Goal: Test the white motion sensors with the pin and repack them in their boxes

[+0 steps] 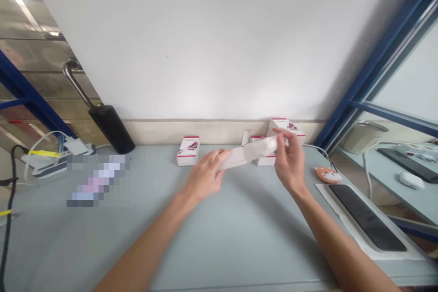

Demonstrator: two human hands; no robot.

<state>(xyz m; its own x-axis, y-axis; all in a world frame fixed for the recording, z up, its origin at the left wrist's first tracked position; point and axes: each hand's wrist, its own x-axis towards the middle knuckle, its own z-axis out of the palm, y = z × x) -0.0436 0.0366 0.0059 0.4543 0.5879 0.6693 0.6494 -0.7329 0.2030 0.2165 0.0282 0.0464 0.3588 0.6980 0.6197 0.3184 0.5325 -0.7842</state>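
Note:
My left hand is closed around one end of a small white box, held tilted above the grey table. At the box's other end, my right hand pinches a whitish, plastic-wrapped item that sticks out of the box. What is inside the wrap cannot be made out. Behind my hands stands a white-and-red box, partly hidden by the held box. A larger white-and-red box is just behind my right fingers. Left of my left hand, another white-and-red box stands apart near the wall.
A black cylinder stands at the back left, near a power strip with cables. A pixelated item lies at left. On the right are an orange animal-faced item and a dark-screened device on white paper. Blue frames flank the table.

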